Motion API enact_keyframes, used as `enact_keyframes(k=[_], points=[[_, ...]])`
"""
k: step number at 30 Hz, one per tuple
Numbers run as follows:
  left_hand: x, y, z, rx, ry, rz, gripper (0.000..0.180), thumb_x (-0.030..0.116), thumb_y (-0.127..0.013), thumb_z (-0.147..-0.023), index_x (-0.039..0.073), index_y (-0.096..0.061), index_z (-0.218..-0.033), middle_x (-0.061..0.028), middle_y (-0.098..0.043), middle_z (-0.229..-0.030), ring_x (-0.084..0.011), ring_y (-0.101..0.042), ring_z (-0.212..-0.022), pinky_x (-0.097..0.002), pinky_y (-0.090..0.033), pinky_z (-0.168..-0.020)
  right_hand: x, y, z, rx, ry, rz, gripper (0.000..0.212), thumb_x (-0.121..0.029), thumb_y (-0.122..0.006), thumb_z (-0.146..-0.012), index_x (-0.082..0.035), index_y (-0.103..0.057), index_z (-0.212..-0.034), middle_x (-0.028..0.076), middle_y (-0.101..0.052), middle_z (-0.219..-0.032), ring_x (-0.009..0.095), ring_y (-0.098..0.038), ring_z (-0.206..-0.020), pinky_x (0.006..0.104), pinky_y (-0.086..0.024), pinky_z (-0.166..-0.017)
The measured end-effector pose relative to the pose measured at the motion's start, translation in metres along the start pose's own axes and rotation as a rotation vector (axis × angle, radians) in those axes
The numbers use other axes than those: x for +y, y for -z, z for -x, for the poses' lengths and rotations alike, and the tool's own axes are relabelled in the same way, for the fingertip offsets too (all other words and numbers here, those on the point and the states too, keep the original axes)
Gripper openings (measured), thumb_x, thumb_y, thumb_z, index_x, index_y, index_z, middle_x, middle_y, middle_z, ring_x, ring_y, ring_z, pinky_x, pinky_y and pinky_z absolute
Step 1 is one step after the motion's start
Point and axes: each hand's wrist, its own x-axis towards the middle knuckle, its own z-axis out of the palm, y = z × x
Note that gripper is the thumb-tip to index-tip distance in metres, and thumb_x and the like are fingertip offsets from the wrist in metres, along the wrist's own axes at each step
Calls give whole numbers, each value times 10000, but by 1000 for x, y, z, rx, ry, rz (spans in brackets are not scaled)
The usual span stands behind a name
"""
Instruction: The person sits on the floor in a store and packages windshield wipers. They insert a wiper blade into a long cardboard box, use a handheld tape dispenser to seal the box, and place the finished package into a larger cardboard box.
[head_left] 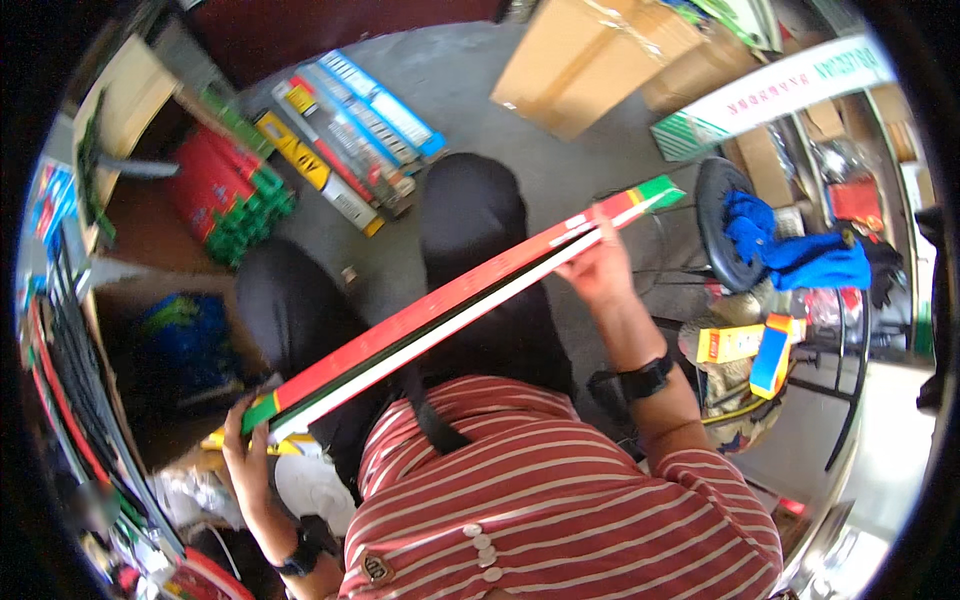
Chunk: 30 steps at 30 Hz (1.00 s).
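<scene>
Across my lap, tilted up to the right, lies a long narrow red box [430, 300] with green ends. Its near side shows a dark strip and a pale strip running lengthwise; what the dark strip is I cannot make out. My left hand [248, 455] grips the lower left end, fingers round the green part. Near the upper right end my right hand [602, 268] holds the box, with the thumb beneath and fingers at its edge. My knees sit just beyond the box.
At left, an open carton [135, 120] holds several red tubes with green ends [225, 190]. Blue, grey and yellow long boxes [345, 130] lie on the floor ahead. A large cardboard box [590, 65] stands far right, near a black round stool [712, 225] with blue cloth [790, 245].
</scene>
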Motion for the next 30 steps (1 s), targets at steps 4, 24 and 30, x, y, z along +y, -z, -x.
enact_keyframes(k=[4,24,30], points=[[27,2,5,35,-158,-485,398,99,-619,-798,4,-573,-1181,-189,-500,-1214,-332,-460,-1141,-423,-325,-1000,6,-5,-1,-8,36,-50,323,-440,-630,-844,-147,-537,-943,28,-602,-859,218,-619,-828,481,-534,-749],[112,-104,-46,-208,-574,-485,88,47,-559,-844,-3,-567,-916,-173,-564,-811,-366,-566,-751,-414,-460,-659,22,-16,16,-152,150,-168,254,-257,-625,-872,-128,-490,-1044,8,-593,-963,170,-609,-902,441,-526,-789],[110,-104,-37,-138,-587,-536,67,51,-566,-847,-6,-577,-880,-184,-548,-764,-367,-565,-698,-405,-450,-607,37,-23,12,-120,190,-126,244,-283,-596,-896,-139,-508,-1073,-12,-589,-963,155,-598,-912,421,-507,-794]])
